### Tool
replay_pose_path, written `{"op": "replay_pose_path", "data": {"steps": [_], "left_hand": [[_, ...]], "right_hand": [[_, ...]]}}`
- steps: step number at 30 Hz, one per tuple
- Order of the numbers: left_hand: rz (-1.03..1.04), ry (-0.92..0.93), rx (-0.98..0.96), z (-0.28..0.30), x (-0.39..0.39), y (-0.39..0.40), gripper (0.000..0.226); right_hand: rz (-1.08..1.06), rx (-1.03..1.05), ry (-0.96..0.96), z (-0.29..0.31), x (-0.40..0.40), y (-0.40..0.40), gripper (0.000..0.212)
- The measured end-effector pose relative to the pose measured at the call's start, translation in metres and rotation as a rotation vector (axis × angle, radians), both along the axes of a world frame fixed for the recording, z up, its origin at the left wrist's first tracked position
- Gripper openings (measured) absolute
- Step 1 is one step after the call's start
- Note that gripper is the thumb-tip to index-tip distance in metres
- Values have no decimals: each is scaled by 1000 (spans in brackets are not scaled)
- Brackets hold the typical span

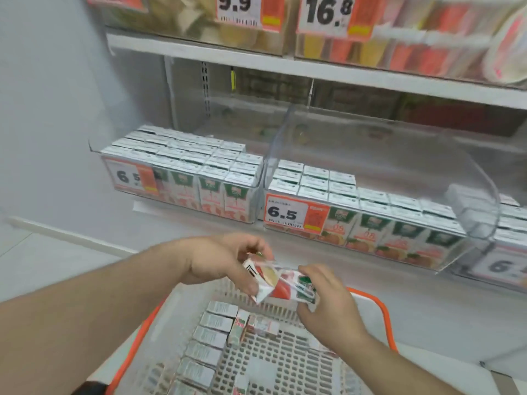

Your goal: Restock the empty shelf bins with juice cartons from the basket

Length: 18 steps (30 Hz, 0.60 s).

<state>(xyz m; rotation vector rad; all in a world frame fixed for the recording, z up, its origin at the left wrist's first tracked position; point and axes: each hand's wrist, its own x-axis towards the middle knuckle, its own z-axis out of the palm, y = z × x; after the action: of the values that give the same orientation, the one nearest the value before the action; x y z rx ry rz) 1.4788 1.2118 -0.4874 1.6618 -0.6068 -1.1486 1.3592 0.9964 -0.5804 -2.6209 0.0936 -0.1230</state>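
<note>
Orange-rimmed and white, the basket (382, 306) sits low in front of us, its perforated floor showing through. A row of juice cartons (211, 337) lies along its left side, tops up, with a couple more cartons (256, 326) loose near the far wall.

Above the basket we hold a wrapped carton pack (281, 283) between both hands. Our left hand (222, 260) has its grip closed on the pack's left end, thumb underneath and fingers curled over the top. Our right hand (328, 306) grips the right end, fingers wrapped round the green-labelled part. The pack is tilted, left end higher, and its clear film looks creased; motion blur keeps us from reading more.

On the lower shelf stand clear plastic bins. The left bin (182, 178) is packed with upright cartons and carries a price tag (131, 176) reading 6.5. The middle bin (370, 212) has its own 6.5 tag (288, 213); cartons fill its front rows and left side, while the rear right part shows bare plastic. A third bin (507, 252) at the right edge is cut off by the frame.

Higher up, the upper shelf (256, 57) holds blurred yellow and red goods behind tags reading 9.9 (236, 7) and 16.8 (328, 11).
</note>
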Motion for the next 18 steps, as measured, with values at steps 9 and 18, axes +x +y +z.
{"op": "replay_pose_path", "data": {"steps": [9,18], "left_hand": [[428,584,-266,31,-13,-4,53],[789,611,-250,22,-4,6,42]], "right_hand": [[-249,357,-359,59,-12,12,52],[-176,268,-584,97,-3,31,67]]}}
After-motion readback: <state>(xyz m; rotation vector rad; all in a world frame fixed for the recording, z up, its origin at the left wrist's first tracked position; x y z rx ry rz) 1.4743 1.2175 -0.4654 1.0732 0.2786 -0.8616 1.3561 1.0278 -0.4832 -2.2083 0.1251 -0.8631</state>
